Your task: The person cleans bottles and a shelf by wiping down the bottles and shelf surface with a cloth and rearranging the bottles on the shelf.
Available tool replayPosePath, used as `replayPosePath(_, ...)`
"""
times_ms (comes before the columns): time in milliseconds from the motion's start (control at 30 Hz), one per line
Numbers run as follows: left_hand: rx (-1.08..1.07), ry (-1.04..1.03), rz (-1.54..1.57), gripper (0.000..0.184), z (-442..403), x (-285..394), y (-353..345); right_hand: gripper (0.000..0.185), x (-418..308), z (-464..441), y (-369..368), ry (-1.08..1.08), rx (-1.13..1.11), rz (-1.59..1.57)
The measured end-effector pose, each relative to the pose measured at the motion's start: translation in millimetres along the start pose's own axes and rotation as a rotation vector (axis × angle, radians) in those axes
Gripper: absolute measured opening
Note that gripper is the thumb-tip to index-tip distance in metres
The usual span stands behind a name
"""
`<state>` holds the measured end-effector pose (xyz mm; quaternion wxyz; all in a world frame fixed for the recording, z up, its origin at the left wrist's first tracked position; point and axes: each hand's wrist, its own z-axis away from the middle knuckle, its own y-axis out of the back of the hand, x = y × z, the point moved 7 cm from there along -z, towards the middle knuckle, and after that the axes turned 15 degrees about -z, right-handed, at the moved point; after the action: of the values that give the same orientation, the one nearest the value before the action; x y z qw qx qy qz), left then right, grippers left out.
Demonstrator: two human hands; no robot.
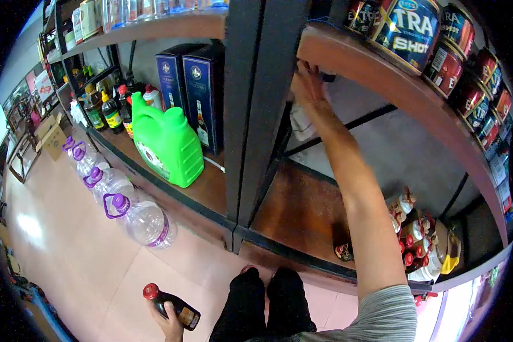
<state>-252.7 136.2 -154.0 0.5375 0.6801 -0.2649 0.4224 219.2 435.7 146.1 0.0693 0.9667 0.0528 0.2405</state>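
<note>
My left hand (171,325), low in the view, is wrapped round a dark sauce bottle (179,312) with a red cap and a label near its base. The bottle is tilted, its cap toward the upper left. My right hand (309,85) is raised under the edge of the upper right shelf (347,51), beside the black upright post (256,114). A pale cloth (302,124) hangs just below that hand and seems to be gripped in it. The fingertips are partly lost against the shelf and post.
Cans (407,31) crowd the upper right shelf. On the lower left shelf stand a green jug (168,142), dark blue boxes (202,94) and sauce bottles (113,114). Clear purple-capped bottles (145,222) line the floor. Red-capped bottles (416,245) stand on the lower right shelf.
</note>
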Motion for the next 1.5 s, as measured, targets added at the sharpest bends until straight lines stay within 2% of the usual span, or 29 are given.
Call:
replayPosePath(33, -0.027, -0.014, -0.015, 0.055, -2, 7, -4, 0.035, 3, -2, -4, 0.024, -0.040, 0.005)
replayPosePath(133, -0.131, 0.106, 0.086, 0.056, -3, 20, -18, 0.036, 27, -6, -26, -0.178, -0.247, -0.113)
replayPosePath(233, -0.062, 0.038, 0.027, 0.056, -3, 28, -19, 0.037, 43, 9, -42, -0.393, -0.390, -0.267)
replayPosePath(367, -0.084, -0.084, 0.073, 0.056, 5, 29, -4, 0.040, 14, 51, -36, -0.608, -0.498, -0.535)
replayPosePath(467, -0.022, -0.045, 0.163, 0.055, 19, 21, 17, 0.039, -25, 78, -23, -0.736, -0.569, -0.786)
replayPosePath(567, 0.040, -0.067, 0.065, 0.052, 32, 21, 49, 0.037, -59, 35, 25, -0.786, -0.868, -0.682)
replayPosePath(667, 0.125, 0.006, 0.060, 0.052, 44, 16, 71, 0.037, -93, 28, 36, -0.644, -0.929, -0.855)
replayPosePath(733, 0.151, 0.042, 0.137, 0.053, 51, -2, 78, 0.026, -100, 47, 20, -0.577, -0.885, -1.009)
replayPosePath(800, 0.191, 0.032, 0.154, 0.053, 64, 16, 86, 0.019, -117, 19, 71, -1.005, -0.918, -1.250)
replayPosePath(867, 0.097, 0.038, 0.282, 0.051, 73, 22, 85, 0.011, -116, 25, 85, -1.256, -0.813, -1.370)
replayPosePath(900, 0.138, -0.006, 0.252, 0.049, 78, 34, 90, 0.007, -103, 37, 72, -1.087, -0.755, -1.411)
replayPosePath(933, 0.124, -0.024, 0.243, 0.049, 81, 30, 92, 0.016, -101, 46, 78, -1.238, -0.660, -1.504)
replayPosePath(1000, 0.131, -0.052, 0.189, 0.047, 87, 28, 98, 0.025, -96, 71, 93, -1.615, -0.303, -1.533)
replayPosePath(1033, 0.151, -0.051, 0.187, 0.046, 89, 28, 101, 0.033, -104, 71, 105, -1.660, -0.349, -1.717)
replayPosePath(1067, 0.138, -0.020, 0.198, 0.046, 89, 26, 101, 0.034, -104, 78, 121, -1.764, -0.226, -1.669)
replayPosePath(1133, 0.109, 0.039, 0.222, 0.045, 87, 23, 100, 0.028, -98, 97, 127, -1.787, -0.203, -1.562)
replayPosePath(1233, 0.111, 0.019, 0.217, 0.044, 77, 0, 91, 0.025, -110, 106, 151, -1.388, -0.513, -0.866)
replayPosePath(1267, 0.118, 0.018, 0.203, 0.043, 72, -5, 89, 0.026, -131, 95, 172, -1.212, -0.452, -0.811)
replayPosePath(1300, 0.097, 0.056, 0.212, 0.045, 71, 0, 83, 0.029, -143, 143, 146, -1.049, -0.555, -0.652)
replayPosePath(1333, 0.082, 0.069, 0.217, 0.045, 70, 5, 76, 0.040, -166, 146, 151, -1.104, -0.623, -0.770)
replayPosePath(1367, 0.066, 0.081, 0.223, 0.045, 70, 9, 70, 0.053, -191, 158, 153, -1.047, -1.003, -0.422)
replayPosePath(1400, 0.053, 0.091, 0.233, 0.045, 67, 9, 64, 0.059, -215, 192, 142, -1.068, -1.117, -0.425)
replayPosePath(1433, 0.064, 0.043, 0.194, 0.046, 61, 2, 58, 0.057, -238, 232, 123, -0.975, -1.316, -0.482)
replayPosePath(1467, 0.056, 0.058, 0.152, 0.046, 58, 6, 53, 0.056, -251, 256, 115, -0.871, -1.173, -0.511)
replayPosePath(1500, 0.004, 0.043, 0.184, 0.046, 55, 15, 48, 0.053, -246, 255, 108, -0.872, -1.184, -0.511)
